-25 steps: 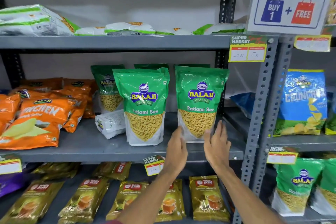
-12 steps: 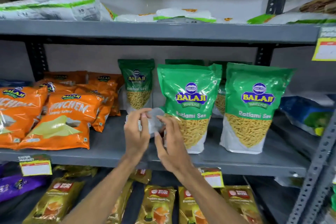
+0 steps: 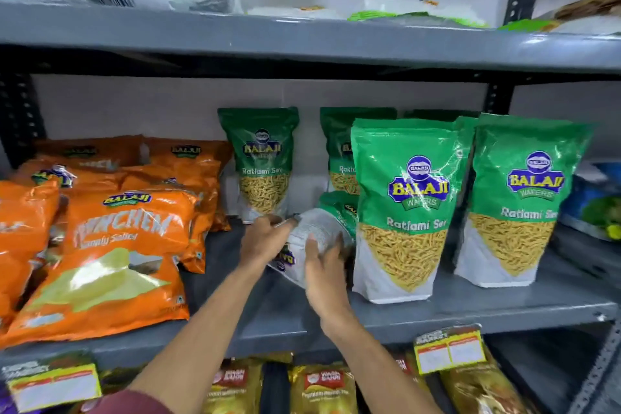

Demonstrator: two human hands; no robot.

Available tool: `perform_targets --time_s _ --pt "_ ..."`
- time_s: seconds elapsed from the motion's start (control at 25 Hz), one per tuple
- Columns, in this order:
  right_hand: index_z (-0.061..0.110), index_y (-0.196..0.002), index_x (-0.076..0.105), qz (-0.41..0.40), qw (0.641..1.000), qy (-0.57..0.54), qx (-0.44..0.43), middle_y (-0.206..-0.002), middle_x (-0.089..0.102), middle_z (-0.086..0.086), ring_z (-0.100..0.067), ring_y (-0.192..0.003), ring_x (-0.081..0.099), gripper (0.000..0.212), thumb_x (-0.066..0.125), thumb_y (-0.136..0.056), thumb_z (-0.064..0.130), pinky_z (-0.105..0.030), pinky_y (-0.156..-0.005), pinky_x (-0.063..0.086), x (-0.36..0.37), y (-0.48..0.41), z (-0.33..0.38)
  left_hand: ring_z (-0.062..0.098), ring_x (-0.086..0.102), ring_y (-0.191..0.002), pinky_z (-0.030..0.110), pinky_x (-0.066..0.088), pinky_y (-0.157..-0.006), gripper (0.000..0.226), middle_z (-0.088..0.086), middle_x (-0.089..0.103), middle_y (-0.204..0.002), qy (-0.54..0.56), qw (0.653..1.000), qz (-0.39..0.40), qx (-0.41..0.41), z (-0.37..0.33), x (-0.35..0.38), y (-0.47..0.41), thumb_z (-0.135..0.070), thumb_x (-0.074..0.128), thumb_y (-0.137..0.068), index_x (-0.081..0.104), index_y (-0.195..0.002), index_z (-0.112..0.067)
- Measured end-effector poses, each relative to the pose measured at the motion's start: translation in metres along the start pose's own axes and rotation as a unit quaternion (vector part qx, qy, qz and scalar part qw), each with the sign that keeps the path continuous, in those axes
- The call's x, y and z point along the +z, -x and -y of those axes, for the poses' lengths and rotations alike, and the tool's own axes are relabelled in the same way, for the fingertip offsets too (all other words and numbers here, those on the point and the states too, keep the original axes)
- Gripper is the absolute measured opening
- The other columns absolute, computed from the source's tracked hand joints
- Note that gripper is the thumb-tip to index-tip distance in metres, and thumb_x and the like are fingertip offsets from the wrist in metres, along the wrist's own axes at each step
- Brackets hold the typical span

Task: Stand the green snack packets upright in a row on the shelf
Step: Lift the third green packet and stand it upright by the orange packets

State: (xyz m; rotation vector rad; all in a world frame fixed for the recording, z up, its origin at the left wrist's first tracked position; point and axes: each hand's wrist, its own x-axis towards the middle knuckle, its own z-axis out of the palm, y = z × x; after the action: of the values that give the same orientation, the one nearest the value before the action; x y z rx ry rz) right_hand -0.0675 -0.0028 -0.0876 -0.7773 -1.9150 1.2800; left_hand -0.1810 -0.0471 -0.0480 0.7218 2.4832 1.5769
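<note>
While two green packets (image 3: 405,208) stand upright at the front of the grey shelf (image 3: 470,307), both hands are clamped on a third packet (image 3: 319,239) lying tilted on its side, its pale printed back turned up. From that packet, the left hand (image 3: 263,239) grips at 9 o'clock and the right hand (image 3: 324,274) at 5 o'clock — fingers curled over the wrapper. Its green top end points toward 2 o'clock, seemingly tucked behind the nearer upright packet, though blur hides the contact. Another green packet (image 3: 262,163) stands at 11 o'clock near the back wall. Orange bags (image 3: 111,255) lie heaped at 9 o'clock — apart from the hands.
</note>
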Motion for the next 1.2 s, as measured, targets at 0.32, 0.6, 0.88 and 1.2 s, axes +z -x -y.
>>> perform_targets --time_s 0.32,0.6,0.88,1.2 --pt "0.051 -0.137 0.027 -0.01 0.993 -0.11 -0.032 -0.124 0.055 0.029 0.004 -0.119 0.055 0.058 0.062 -0.093 0.036 -0.037 -0.114 0.04 0.0 -0.002 -0.005 0.015 0.07 -0.1 0.039 0.052 -0.096 0.047 -0.006 0.078 -0.099 0.121 0.988 0.091 0.02 0.034 -0.018 -0.002 -0.057 0.067 -0.071 0.076 -0.101 -0.023" --pt "0.035 -0.15 0.025 0.015 0.992 -0.043 -0.12 -0.136 0.043 0.034 0.031 -0.119 0.039 0.088 0.079 -0.083 0.014 -0.003 -0.104 0.035 0.0 -0.001 -0.001 0.007 0.063 -0.092 0.018 0.052 -0.076 0.041 -0.002 0.067 -0.11 0.227 0.97 0.081 0.043 0.045 -0.042 0.001 -0.008 0.07 -0.087 0.058 -0.125 -0.02" --pt "0.044 -0.141 0.021 -0.019 0.977 0.044 -0.209 -0.152 0.027 0.016 -0.001 -0.143 0.03 0.117 0.089 -0.06 -0.005 -0.016 -0.116 0.03 0.013 -0.02 0.0 0.009 0.047 -0.115 0.023 0.035 -0.095 0.072 -0.004 0.047 -0.123 0.067 0.991 -0.003 0.117 0.052 -0.038 -0.003 -0.002 0.077 -0.075 0.044 -0.138 -0.015" --pt "0.019 -0.151 0.029 0.007 0.99 0.046 -0.134 -0.142 0.046 -0.001 -0.014 -0.137 0.043 0.113 0.094 -0.059 0.013 -0.022 -0.105 0.038 0.014 -0.034 -0.01 0.012 0.045 -0.119 0.022 0.036 -0.101 0.072 0.003 0.036 -0.134 0.024 0.982 -0.11 0.15 0.05 -0.034 0.01 -0.009 0.081 -0.073 0.043 -0.134 -0.016"
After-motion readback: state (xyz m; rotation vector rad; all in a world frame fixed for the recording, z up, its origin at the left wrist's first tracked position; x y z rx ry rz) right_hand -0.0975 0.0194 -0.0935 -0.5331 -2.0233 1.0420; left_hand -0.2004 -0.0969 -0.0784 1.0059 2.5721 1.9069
